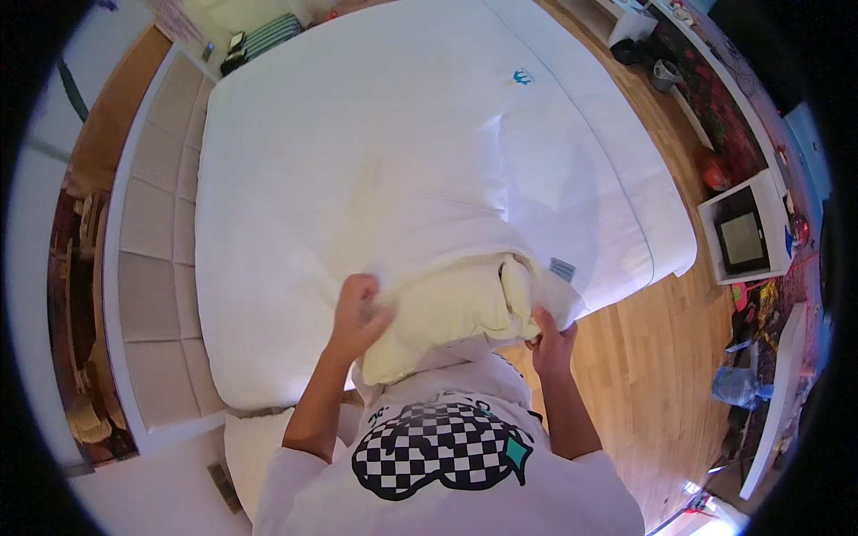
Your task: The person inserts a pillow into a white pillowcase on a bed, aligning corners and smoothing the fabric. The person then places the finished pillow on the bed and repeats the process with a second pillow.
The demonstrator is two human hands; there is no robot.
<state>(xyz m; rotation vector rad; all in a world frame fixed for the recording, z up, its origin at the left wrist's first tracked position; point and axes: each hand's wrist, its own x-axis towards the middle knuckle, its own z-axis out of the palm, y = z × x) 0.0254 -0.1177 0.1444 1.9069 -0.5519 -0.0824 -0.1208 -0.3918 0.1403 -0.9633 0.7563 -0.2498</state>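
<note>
A cream padded piece of bedding (449,308), a pillow or folded quilt, bulges from the mouth of a white fabric cover (462,231) close in front of my body. A small grey label (562,269) with writing sits near the cover's right corner. My right hand (555,340) pinches the cover's edge at that corner, fingertips partly hidden by cloth. At the left side of the bundle, my left hand (358,315) is blurred with its fingers curled. Whether it grips cloth there cannot be told. Beneath lies a bed with a white sheet (281,167).
A padded headboard (151,291) runs along the left. Behind my left arm lies a white pillow (255,442). Wooden floor (637,362) shows at right, with a white cabinet (744,228), a grey bin (665,75) and a large blue bottle (734,386) along that side.
</note>
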